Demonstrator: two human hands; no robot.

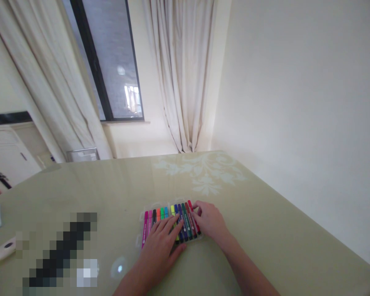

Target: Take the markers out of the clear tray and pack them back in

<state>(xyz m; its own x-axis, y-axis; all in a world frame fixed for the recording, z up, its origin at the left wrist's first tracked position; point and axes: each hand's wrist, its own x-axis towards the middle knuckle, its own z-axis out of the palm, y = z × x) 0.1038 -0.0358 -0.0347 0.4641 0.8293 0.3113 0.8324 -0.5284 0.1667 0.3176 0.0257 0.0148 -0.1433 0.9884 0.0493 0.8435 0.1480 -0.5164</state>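
Observation:
A clear plastic case lies open on the table with a row of colored markers in it. My left hand rests flat across the middle markers, fingers spread, hiding parts of several, among them the black marker and the yellow marker. At the row's right end, my right hand has its thumb and curled fingers at the red marker, closed on its upper part. Beside that one lie a brown marker and a green marker. To the left are a magenta marker and a pink marker.
The glossy table meets a white wall on the right. A pixelated dark object and a white oval object lie at the left. Beyond the table are curtains, a window and a white cabinet.

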